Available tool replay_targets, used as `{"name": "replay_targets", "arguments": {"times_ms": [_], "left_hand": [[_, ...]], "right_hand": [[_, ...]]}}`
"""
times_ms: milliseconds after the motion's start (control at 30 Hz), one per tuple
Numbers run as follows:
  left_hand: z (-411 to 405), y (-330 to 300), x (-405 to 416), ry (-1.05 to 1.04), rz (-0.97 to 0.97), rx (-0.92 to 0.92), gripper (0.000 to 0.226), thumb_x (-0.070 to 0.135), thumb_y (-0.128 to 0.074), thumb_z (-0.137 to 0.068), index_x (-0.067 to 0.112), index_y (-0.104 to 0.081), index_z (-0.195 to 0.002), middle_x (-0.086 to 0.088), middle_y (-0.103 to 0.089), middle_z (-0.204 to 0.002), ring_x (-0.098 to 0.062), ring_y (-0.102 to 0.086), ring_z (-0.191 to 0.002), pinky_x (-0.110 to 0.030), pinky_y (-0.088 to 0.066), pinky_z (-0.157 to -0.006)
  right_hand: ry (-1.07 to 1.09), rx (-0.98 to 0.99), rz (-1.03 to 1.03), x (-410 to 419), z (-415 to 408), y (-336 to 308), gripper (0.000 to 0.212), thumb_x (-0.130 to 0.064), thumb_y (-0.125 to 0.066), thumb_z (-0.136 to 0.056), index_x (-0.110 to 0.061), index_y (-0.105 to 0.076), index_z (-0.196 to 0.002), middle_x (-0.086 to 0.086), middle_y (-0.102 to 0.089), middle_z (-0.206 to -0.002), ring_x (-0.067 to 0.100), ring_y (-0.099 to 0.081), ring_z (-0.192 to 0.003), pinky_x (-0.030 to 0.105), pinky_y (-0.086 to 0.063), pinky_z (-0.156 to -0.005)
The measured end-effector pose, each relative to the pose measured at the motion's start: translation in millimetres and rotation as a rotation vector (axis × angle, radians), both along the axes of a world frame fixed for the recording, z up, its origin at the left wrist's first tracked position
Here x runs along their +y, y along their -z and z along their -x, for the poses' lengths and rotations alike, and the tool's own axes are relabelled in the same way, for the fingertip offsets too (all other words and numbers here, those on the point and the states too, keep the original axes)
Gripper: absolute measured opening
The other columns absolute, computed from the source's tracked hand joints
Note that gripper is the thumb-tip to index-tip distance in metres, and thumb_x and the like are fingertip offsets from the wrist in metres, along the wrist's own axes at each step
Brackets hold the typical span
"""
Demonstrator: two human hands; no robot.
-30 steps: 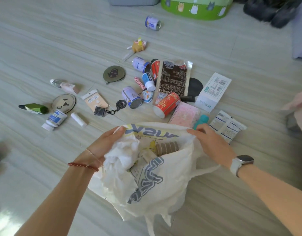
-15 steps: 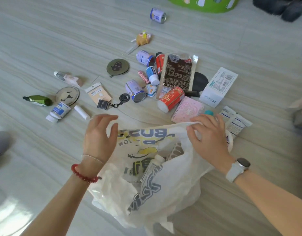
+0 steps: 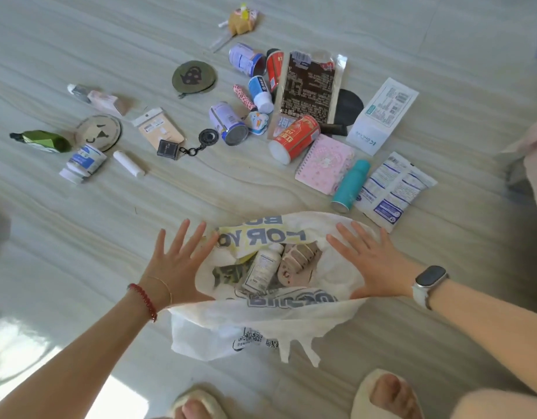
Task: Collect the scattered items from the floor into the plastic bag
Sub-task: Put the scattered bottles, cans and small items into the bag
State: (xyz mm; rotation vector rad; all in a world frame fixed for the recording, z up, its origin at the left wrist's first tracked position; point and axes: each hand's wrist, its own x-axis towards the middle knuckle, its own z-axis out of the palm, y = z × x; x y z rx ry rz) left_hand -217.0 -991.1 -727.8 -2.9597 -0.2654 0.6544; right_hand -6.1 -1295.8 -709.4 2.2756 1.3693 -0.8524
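A white printed plastic bag [image 3: 261, 316] lies open on the floor in front of me. Inside it I see a white bottle [image 3: 262, 267] and a beige ribbed item [image 3: 297, 261]. My left hand [image 3: 178, 267] is spread flat against the bag's left rim, fingers apart. My right hand [image 3: 370, 264] is spread the same way on the right rim. Neither hand holds an item. Just beyond the bag lie a teal bottle [image 3: 350, 186], a pink notebook [image 3: 324, 163], a white sachet [image 3: 394, 189] and a red can [image 3: 294, 137].
More items lie scattered farther out: several cans and tubes [image 3: 227, 122], a dark snack packet [image 3: 311, 86], a white box [image 3: 382, 113], round pouches [image 3: 194, 77], a keychain [image 3: 185, 146] and a green tube [image 3: 42, 140]. My slippered feet [image 3: 385, 394] are at the bottom edge.
Both hands have let go of the bag's rim and spread flat, pushing the opening wider. The view has moved closer, and the teal bottle is uncovered.
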Motion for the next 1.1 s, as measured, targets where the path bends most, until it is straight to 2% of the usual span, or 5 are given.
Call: {"name": "replay_targets", "arguments": {"times_ms": [200,400,567,833,1100], "left_hand": [[-0.2,-13.6,-7.8,-0.065,0.116,-0.222,0.096,0.087,-0.015,-0.066,0.03,-0.011,-0.144,-0.005,-0.023,-0.151,-0.025,-0.007,-0.141,-0.06,-0.006,-0.107],[-20.0,-22.5,-42.5,0.044,0.182,-0.396,0.07,0.067,-0.024,-0.084,0.02,-0.038,-0.134,-0.005,-0.049,-0.138,-0.022,-0.04,-0.131,-0.046,-0.025,-0.106],[-5.0,9.1,-50.3,0.059,0.113,-0.114,0.115,0.092,-0.027,-0.047,0.03,-0.011,-0.144,-0.011,-0.025,-0.147,-0.036,-0.023,-0.134,-0.07,-0.032,-0.095],[13.3,21.7,-55.2,0.085,0.099,-0.023,0.131,0.094,-0.026,-0.031,0.03,-0.007,-0.144,-0.01,-0.02,-0.149,-0.037,-0.013,-0.136,-0.068,-0.026,-0.092],[-80.8,-49.4,-52.6,0.21,0.251,-0.464,0.053,0.055,-0.042,-0.075,0.022,-0.052,-0.115,-0.005,-0.064,-0.114,-0.026,-0.063,-0.1,-0.04,-0.049,-0.082]], "right_hand": [[-0.004,0.023,-0.087,-5.4,-3.2,-8.5,0.102,-0.081,-0.033,-0.063,-0.047,0.045,-0.12,-0.002,0.037,-0.141,0.022,0.029,-0.136,0.057,0.007,-0.11],[-0.177,-0.051,-0.578,29.4,20.3,-14.0,0.068,-0.065,-0.026,-0.086,-0.02,-0.035,-0.135,0.007,-0.047,-0.14,0.023,-0.028,-0.133,0.05,-0.021,-0.109],[-0.123,0.039,-0.245,22.9,31.1,15.2,0.11,-0.073,-0.05,-0.066,-0.041,0.031,-0.132,0.0,0.035,-0.144,0.029,0.029,-0.136,0.058,0.011,-0.108],[-0.1,0.056,-0.113,-10.3,25.6,25.6,0.114,-0.073,-0.054,-0.066,-0.05,0.048,-0.113,-0.005,0.047,-0.136,0.026,0.039,-0.129,0.058,0.011,-0.109],[-0.088,0.006,-0.595,2.5,-8.0,-17.0,0.059,-0.059,-0.011,-0.089,-0.031,-0.024,-0.139,0.005,-0.038,-0.146,0.028,-0.041,-0.127,0.046,-0.037,-0.1]]}}
